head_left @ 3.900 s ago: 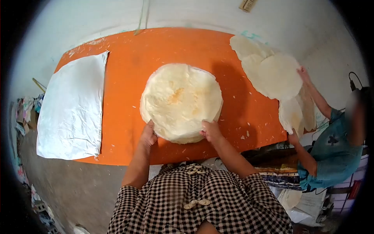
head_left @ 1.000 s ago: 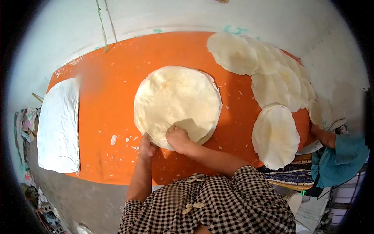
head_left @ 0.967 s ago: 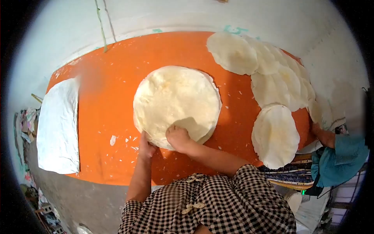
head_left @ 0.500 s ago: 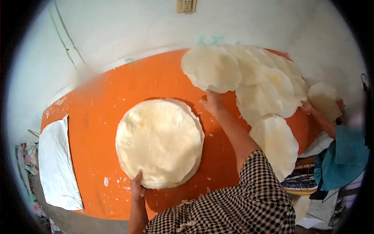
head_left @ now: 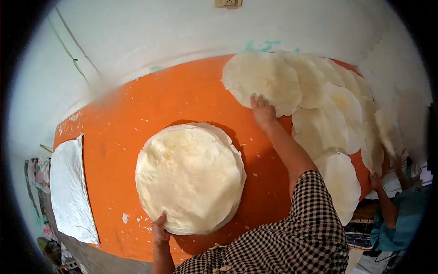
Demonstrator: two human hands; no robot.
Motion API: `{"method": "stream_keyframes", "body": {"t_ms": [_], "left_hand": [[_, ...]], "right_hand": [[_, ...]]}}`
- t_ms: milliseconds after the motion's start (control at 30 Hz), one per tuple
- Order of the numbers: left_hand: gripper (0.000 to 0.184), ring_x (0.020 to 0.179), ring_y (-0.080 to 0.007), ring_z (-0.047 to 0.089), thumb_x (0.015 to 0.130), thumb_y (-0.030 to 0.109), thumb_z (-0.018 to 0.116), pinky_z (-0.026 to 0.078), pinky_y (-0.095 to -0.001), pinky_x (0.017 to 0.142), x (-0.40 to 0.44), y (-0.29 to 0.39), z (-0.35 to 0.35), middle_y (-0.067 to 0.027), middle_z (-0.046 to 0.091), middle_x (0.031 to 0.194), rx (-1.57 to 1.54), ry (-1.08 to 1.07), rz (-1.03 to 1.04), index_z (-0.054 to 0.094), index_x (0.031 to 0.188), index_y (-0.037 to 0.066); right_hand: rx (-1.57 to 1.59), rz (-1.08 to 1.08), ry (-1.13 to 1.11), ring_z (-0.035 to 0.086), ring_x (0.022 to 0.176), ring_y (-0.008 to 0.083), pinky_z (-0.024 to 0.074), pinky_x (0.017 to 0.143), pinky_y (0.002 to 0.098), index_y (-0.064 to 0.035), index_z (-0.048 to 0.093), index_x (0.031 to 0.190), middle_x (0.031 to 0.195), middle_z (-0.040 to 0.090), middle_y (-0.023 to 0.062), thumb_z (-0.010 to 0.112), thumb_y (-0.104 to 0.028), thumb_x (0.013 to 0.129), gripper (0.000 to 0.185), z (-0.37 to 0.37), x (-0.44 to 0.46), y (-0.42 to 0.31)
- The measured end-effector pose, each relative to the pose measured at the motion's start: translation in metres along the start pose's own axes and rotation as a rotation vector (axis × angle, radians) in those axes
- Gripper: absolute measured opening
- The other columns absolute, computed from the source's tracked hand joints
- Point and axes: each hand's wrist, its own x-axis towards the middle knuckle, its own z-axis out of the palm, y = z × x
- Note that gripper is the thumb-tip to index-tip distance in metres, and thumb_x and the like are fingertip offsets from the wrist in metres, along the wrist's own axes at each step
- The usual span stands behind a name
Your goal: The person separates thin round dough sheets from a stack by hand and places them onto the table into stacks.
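Note:
A thick stack of thin, round, pale flatbread sheets point(head_left: 191, 178) stands on the orange table. My left hand point(head_left: 160, 229) grips the near left edge of this stack, thumb on top and the other fingers hidden at its side. Farther off, my right hand point(head_left: 263, 112) rests its outstretched fingers on the near edge of a single flatbread sheet point(head_left: 262, 77); the thumb does not show clearly. That sheet overlaps other flatbread sheets point(head_left: 319, 123) spread over the table's far right part.
A folded white cloth point(head_left: 73, 189) lies along the left end of the orange table point(head_left: 109, 160). At the right, another person's hand point(head_left: 376, 181) touches a hanging flatbread sheet point(head_left: 373, 137). One more sheet point(head_left: 340, 187) overhangs the near edge. A wall point(head_left: 150, 32) borders the far side.
My right hand has moved from beside the far sheet's edge onto its surface. The other person's hand has shifted nearer the table's near right edge. The view has shifted slightly.

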Motion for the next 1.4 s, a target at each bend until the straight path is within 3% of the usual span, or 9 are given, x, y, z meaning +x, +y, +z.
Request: {"method": "stream_keyframes", "body": {"t_ms": [200, 433, 533, 600, 700, 833, 1000, 1267, 1400], "left_hand": [[0.043, 0.096, -0.0262, 0.054, 0.079, 0.009, 0.059, 0.046, -0.0364, 0.083, -0.004, 0.002, 0.004, -0.0143, 0.054, 0.108, 0.000, 0.026, 0.002, 0.042, 0.116, -0.006], [0.045, 0.101, -0.0279, 0.051, 0.081, 0.010, 0.057, 0.044, -0.0380, 0.086, 0.002, 0.000, -0.003, -0.0164, 0.049, 0.115, 0.033, 0.044, 0.012, 0.039, 0.119, -0.008], [0.039, 0.080, -0.0226, 0.058, 0.083, 0.014, 0.055, 0.051, -0.0321, 0.064, -0.004, 0.004, 0.011, -0.0165, 0.056, 0.101, 0.011, 0.002, 0.059, 0.044, 0.112, -0.008], [0.034, 0.052, -0.0161, 0.055, 0.084, 0.018, 0.053, 0.041, -0.0249, 0.034, -0.001, 0.005, -0.003, -0.0138, 0.059, 0.083, 0.156, -0.055, 0.022, 0.049, 0.105, -0.009], [0.035, 0.063, -0.0184, 0.057, 0.083, 0.017, 0.055, 0.046, -0.0278, 0.049, 0.002, 0.002, -0.001, -0.0152, 0.058, 0.089, 0.011, -0.025, -0.022, 0.048, 0.105, -0.009], [0.039, 0.096, -0.0255, 0.054, 0.082, 0.012, 0.055, 0.045, -0.0355, 0.084, 0.001, 0.003, -0.004, -0.0173, 0.054, 0.107, -0.056, -0.098, -0.004, 0.044, 0.112, -0.010], [0.046, 0.100, -0.0270, 0.052, 0.085, 0.018, 0.053, 0.044, -0.0373, 0.085, 0.022, -0.016, -0.026, -0.0170, 0.050, 0.113, -0.122, -0.179, -0.010, 0.037, 0.119, -0.008], [0.071, 0.123, -0.0267, 0.031, 0.085, 0.059, 0.033, 0.027, -0.0421, 0.101, 0.013, -0.007, -0.021, -0.0090, 0.032, 0.135, -0.354, -0.532, -0.010, 0.027, 0.133, 0.008], [0.067, 0.120, -0.0273, 0.035, 0.083, 0.049, 0.046, 0.030, -0.0431, 0.098, -0.001, 0.004, -0.009, -0.0094, 0.036, 0.131, -0.256, -0.417, -0.075, 0.029, 0.131, 0.006]], "right_hand": [[0.125, 0.031, 0.199, 0.050, 0.102, 0.0324, 0.0476, 0.069, 0.0465, -0.0077, 0.040, 0.122, 0.122, 0.044, 0.0177, 0.047, -0.009, 0.081, 0.042, 0.009, 0.008, 0.003], [0.291, 0.229, 0.214, 0.058, 0.075, 0.0356, 0.0471, 0.065, 0.0460, -0.0077, 0.055, 0.092, 0.079, 0.060, 0.0160, 0.047, -0.011, 0.077, 0.017, -0.044, 0.049, 0.038], [0.278, 0.091, 0.370, 0.058, 0.076, 0.0363, 0.0460, 0.064, 0.0470, -0.0072, 0.052, 0.088, 0.077, 0.059, 0.0167, 0.048, -0.013, 0.078, 0.012, -0.131, 0.052, 0.045], [0.300, -0.013, 0.485, 0.058, 0.076, 0.0358, 0.0449, 0.061, 0.0463, -0.0062, 0.051, 0.086, 0.078, 0.059, 0.0163, 0.046, -0.012, 0.080, 0.010, -0.206, 0.026, 0.017], [0.390, -0.331, 0.623, 0.056, 0.073, 0.0336, 0.0446, 0.060, 0.0420, -0.0056, 0.056, 0.098, 0.082, 0.059, 0.0152, 0.045, -0.006, 0.078, 0.023, -0.263, -0.054, -0.050], [0.346, -0.641, 0.254, 0.054, 0.074, 0.0259, 0.0446, 0.061, 0.0363, 0.0001, 0.050, 0.106, 0.087, 0.057, 0.0101, 0.048, -0.007, 0.070, 0.036, -0.248, -0.173, -0.150], [0.332, -0.655, -0.009, 0.052, 0.092, 0.0264, 0.0468, 0.069, 0.0361, 0.0022, 0.048, 0.109, 0.103, 0.053, 0.0158, 0.051, -0.008, 0.071, 0.039, -0.136, -0.257, -0.237], [0.337, -0.549, -0.251, 0.054, 0.093, 0.0257, 0.0468, 0.068, 0.0397, 0.0006, 0.050, 0.110, 0.108, 0.054, 0.0142, 0.046, -0.013, 0.075, 0.038, -0.169, -0.258, -0.259], [0.536, -0.620, -0.256, 0.054, 0.094, 0.0282, 0.0473, 0.074, 0.0399, -0.0029, 0.052, 0.110, 0.105, 0.056, 0.0165, 0.053, -0.016, 0.077, 0.036, -0.150, -0.274, -0.264]]}}
